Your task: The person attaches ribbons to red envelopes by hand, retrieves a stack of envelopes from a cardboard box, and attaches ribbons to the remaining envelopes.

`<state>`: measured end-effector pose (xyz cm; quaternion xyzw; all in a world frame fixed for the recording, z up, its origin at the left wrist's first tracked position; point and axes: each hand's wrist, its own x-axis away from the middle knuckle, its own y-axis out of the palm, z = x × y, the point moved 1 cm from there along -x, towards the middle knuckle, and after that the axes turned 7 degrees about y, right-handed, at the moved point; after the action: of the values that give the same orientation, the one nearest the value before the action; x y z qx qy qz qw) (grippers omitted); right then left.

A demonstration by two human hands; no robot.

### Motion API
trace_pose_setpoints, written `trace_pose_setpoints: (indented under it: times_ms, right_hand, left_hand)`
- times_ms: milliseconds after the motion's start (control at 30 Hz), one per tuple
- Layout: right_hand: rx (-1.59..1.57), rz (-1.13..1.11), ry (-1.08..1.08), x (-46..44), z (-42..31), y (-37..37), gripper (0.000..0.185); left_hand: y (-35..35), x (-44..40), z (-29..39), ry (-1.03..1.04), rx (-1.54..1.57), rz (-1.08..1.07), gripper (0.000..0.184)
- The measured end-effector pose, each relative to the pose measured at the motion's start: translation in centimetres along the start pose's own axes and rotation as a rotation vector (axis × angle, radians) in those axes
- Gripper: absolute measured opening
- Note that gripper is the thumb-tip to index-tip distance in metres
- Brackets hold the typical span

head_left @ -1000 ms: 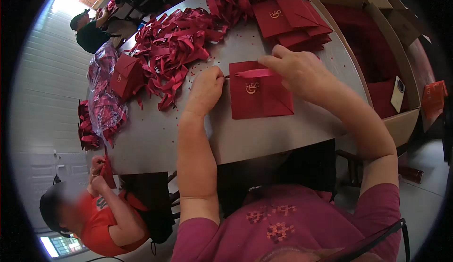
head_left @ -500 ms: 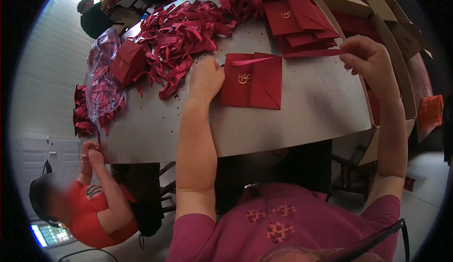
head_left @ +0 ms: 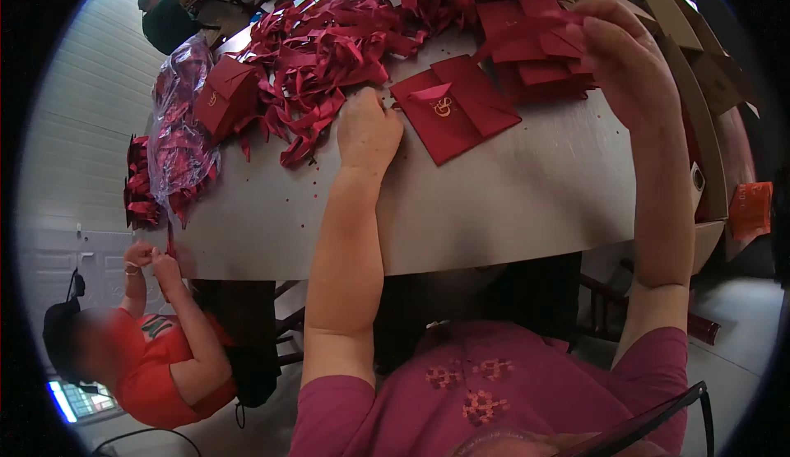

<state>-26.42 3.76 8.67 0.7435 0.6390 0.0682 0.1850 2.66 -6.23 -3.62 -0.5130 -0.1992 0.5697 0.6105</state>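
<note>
A flat dark red paper gift bag (head_left: 485, 115) with a gold monogram lies turned at an angle on the table, a short pink-red ribbon loop across its front. Just left of its corner, my left hand (head_left: 370, 132) is closed; what its fingers pinch is hidden. My right hand (head_left: 629, 66) is raised at the right, its fingers closed on the end of a red ribbon (head_left: 527, 27). That ribbon stretches leftward to the bag's upper edge, passing in front of a stack of similar red bags (head_left: 539, 74).
A large heap of red ribbons (head_left: 321, 54) covers the table's (head_left: 494, 202) far left, beside another red bag (head_left: 222, 99) and plastic-wrapped bundles (head_left: 185, 128). Cardboard boxes (head_left: 699, 70) stand at right. A person in red (head_left: 177, 366) works at the left corner; another in dark green (head_left: 169, 21) is farther back.
The bag has turned and shifted up and right. My right hand has moved up and slightly left, raising the ribbon. My left hand stays closed, slightly farther right.
</note>
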Motion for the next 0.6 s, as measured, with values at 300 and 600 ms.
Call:
trace_pose_setpoints:
  times_ms: [300,600]
  right_hand:
    - [0.036,0.020,-0.183,-2.7,3.1,2.1,0.013]
    - [0.424,-0.340,0.229,-0.4,10.7,1.9,0.021]
  left_hand:
    - [-1.9,1.1,3.5,-0.220,0.311,-0.407,0.025]
    - [-1.7,0.7,2.2,-0.519,1.184,-0.288,0.008]
